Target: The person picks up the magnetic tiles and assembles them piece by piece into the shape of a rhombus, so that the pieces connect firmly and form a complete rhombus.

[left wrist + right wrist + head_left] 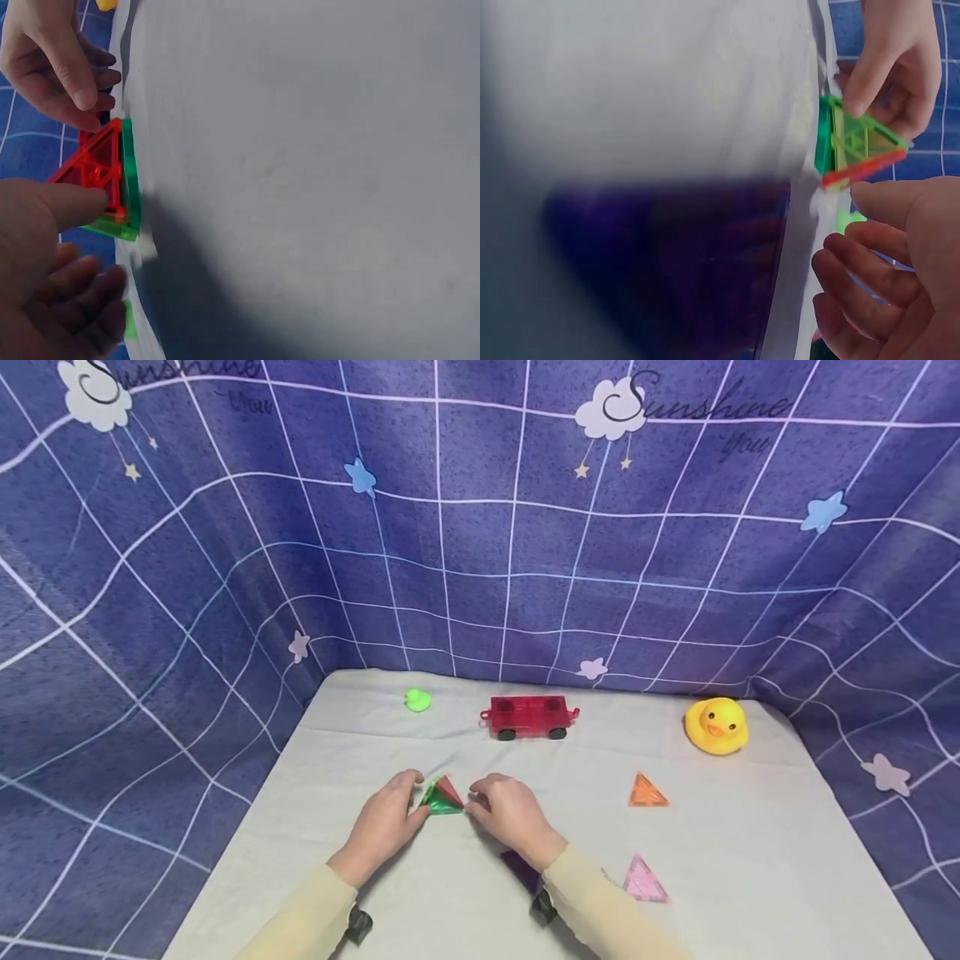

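In front of me stands a small pyramid of see-through triangular magnetic tiles, with a green tile [445,806] at its base. A red tile [90,166] and a light green tile [866,140] lean up as its sides. My left hand [381,825] is at the pyramid's left, its thumb against the light green side and its other fingers loosely bent. At the right corner is my right hand [513,814], thumb tip close to the red tile's edge, fingers relaxed and holding nothing. Under the right wrist lies a dark purple tile [705,270], partly hidden in the head view.
A red toy wagon [530,717] with black wheels stands behind the pyramid. A small green duck [417,700] is back left, a yellow duck [717,727] back right. To the right lie an orange triangle [647,792] and a pink triangle [644,881]. Blue curtain [480,543] surrounds the table.
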Demonstrator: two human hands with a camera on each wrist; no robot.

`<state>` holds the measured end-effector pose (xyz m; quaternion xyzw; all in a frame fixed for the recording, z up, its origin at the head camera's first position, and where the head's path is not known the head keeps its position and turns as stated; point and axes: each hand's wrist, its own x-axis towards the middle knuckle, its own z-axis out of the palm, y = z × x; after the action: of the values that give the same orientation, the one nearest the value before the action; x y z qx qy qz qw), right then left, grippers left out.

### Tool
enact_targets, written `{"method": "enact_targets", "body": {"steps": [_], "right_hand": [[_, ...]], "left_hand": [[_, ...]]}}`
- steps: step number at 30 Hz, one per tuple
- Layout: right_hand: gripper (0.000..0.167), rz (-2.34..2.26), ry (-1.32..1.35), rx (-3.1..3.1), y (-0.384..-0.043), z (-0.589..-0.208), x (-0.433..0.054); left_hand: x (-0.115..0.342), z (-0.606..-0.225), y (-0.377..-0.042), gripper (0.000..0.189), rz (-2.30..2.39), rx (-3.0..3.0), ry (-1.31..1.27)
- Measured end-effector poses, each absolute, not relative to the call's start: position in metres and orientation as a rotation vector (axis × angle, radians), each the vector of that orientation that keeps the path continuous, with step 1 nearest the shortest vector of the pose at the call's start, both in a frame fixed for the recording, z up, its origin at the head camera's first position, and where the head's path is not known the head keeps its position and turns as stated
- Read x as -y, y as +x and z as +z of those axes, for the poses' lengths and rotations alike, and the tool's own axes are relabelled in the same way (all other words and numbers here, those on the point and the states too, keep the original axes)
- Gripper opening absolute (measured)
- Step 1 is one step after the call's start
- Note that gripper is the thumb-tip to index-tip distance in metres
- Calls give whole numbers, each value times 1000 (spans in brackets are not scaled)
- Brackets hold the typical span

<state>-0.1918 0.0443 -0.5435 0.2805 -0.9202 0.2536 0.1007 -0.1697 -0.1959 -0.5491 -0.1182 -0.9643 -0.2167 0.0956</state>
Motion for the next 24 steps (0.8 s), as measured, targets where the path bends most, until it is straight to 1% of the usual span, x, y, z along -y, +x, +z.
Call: {"method": "enact_targets", "body": {"steps": [2,3,9,15,24], "right_hand": [[20,753,802,2721,-192,-542,-51],[21,757,788,2722,-193,-541,-54],[25,760,693,2710,-196,-538,-84],[30,742,603,2679,-207,-538,-119],[39,701,401,2728,-211,-542,-180]], "left_hand": [[195,-549,-169,45,-656,2821,-350],[194,-547,-167,44,-669,2798,-364],[175,-538,-156,30,-695,2662,-572],[149,-538,-147,22,-762,2643,-775],[109,-544,-136,26,-868,2762,-959]]}}
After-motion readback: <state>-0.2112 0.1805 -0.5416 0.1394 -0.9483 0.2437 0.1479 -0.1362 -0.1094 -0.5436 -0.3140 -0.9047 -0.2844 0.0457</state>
